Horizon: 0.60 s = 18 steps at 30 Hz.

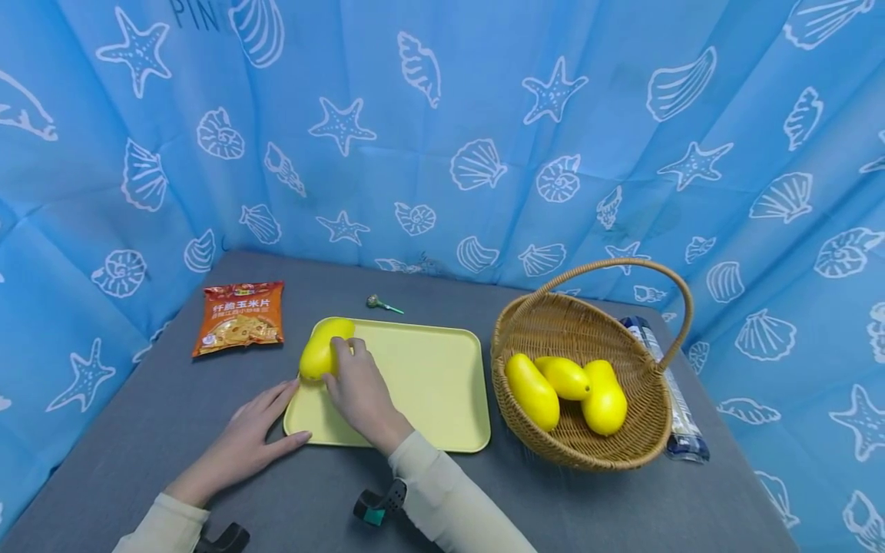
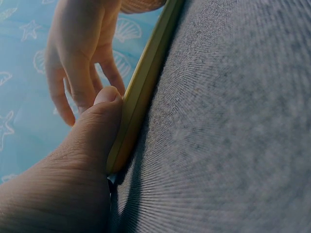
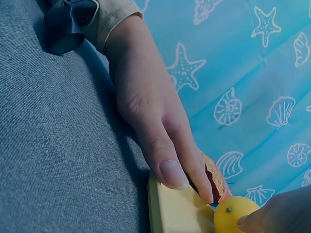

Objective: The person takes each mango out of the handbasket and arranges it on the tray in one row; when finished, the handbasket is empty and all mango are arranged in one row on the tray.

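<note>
On the left end of a pale yellow tray lies a yellow mango. My right hand holds the mango from its right side, with thumb and fingers against it. In the right wrist view the right thumb touches the mango near its stem end. My left hand rests at the tray's near left corner, fingers stretched along the left side and thumb at the front rim. The left wrist view shows the left thumb lying straight against the tray's edge; the mango is hidden there.
Right of the tray stands a wicker basket with a tall handle, holding several mangoes. A clear and dark-blue package lies behind it. An orange snack bag and a lollipop lie beyond the tray. A blue curtain backs the table.
</note>
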{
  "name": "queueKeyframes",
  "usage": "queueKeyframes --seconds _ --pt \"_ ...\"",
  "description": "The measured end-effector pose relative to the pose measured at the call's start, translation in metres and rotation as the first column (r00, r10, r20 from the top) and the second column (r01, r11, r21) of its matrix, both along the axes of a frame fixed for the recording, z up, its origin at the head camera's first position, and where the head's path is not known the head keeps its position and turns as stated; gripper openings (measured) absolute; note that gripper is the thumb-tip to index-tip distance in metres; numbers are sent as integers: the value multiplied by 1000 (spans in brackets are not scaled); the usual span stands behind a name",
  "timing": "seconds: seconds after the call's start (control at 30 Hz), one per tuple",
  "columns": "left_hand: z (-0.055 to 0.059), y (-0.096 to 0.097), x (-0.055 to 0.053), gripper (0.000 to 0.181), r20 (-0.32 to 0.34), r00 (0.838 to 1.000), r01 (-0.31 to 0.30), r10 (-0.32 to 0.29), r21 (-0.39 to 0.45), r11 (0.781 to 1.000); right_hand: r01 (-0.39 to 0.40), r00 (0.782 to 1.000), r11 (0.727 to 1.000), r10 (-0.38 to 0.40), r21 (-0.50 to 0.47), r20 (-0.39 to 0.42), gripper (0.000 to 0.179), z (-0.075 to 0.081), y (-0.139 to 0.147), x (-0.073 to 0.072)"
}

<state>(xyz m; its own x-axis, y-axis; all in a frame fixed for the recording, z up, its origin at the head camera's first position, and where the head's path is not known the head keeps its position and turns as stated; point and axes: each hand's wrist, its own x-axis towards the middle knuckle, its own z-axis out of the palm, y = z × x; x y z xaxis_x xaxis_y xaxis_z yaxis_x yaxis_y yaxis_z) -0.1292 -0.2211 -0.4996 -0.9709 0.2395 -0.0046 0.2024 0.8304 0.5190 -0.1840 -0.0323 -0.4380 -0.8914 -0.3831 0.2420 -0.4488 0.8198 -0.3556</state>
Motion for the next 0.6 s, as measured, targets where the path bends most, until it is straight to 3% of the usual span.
queueKeyframes --seconds 0.3,0.6 --pt "1 0 1 93 4 1000 1 0 -8 1000 25 998 1000 -25 7 50 59 1 -2 1" --pt "5 0 3 89 -42 999 13 -14 -4 1000 18 999 1000 -18 12 41 64 -1 -3 1"
